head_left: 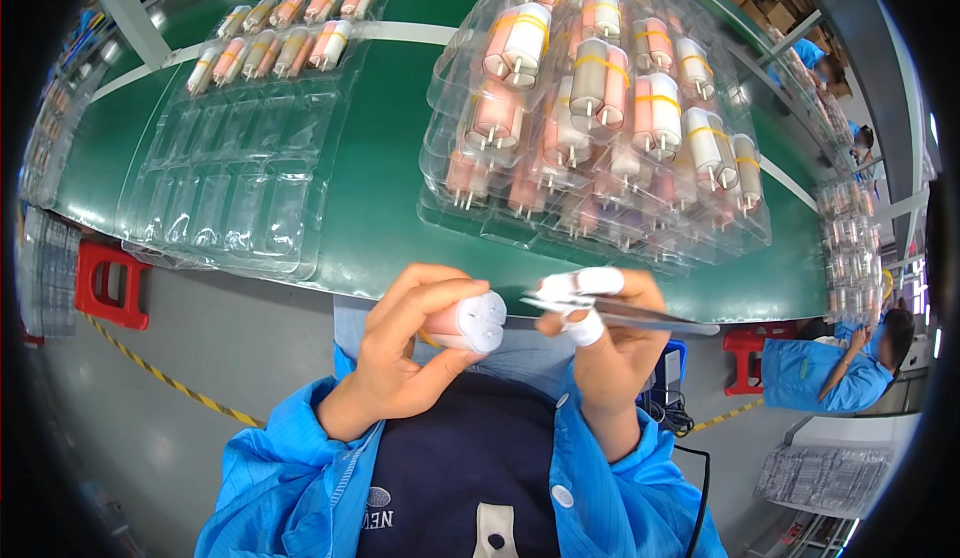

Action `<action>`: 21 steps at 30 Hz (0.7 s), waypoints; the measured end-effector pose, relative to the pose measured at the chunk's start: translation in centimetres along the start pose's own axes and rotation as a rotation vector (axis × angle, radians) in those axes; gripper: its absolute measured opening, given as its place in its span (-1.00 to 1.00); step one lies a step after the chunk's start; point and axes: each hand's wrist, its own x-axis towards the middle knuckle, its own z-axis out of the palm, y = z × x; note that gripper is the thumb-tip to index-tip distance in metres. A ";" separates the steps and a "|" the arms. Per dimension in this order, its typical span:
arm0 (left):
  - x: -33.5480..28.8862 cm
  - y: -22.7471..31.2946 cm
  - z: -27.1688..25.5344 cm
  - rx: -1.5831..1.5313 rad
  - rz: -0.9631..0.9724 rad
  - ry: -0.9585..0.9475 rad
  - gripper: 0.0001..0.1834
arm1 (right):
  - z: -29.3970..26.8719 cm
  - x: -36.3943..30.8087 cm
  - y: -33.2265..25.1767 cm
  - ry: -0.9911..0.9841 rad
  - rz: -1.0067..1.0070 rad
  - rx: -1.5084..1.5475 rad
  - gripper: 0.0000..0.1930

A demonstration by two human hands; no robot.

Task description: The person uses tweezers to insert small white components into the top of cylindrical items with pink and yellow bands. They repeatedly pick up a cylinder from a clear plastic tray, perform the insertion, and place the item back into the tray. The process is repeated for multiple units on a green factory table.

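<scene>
Clasping the bundle (pixel 472 324) off the counter's (pixel 385 168) near edge, the left hand (pixel 400 348) faces the right hand (pixel 612 333), closed around tweezers (pixel 650 315). A slipping tip could nick the bundle.

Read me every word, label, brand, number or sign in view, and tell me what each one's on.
Dark shirt: pale lettering beside an oval emblem; I won't copy it out.
Held cylinder pair: no lettering I can make out.
Co-worker's blue coat: any print is too small to read.
</scene>
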 end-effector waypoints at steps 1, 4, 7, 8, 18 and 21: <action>-0.1 -0.1 0.0 -0.001 -0.006 0.023 -0.50 | -1.2 0.2 -0.2 -0.039 0.048 -0.006 -0.72; -0.2 -0.3 -0.3 -0.006 -0.025 0.036 -0.49 | -1.7 0.7 0.0 0.020 0.160 -0.012 -0.72; -0.1 -0.5 -0.3 -0.016 -0.012 0.039 -0.49 | -2.7 0.5 1.4 -0.057 0.186 -0.101 -0.79; -0.1 -0.5 -0.3 -0.023 -0.019 0.042 -0.49 | -2.9 0.4 1.8 -0.086 0.172 -0.142 -0.81; 0.4 0.3 0.2 -0.116 -0.035 -0.150 -0.49 | -2.4 1.2 0.8 0.005 0.346 0.473 -0.79; 0.7 0.6 0.8 -0.178 -0.036 -0.254 -0.46 | -2.1 1.2 0.9 -0.034 0.386 0.572 -0.77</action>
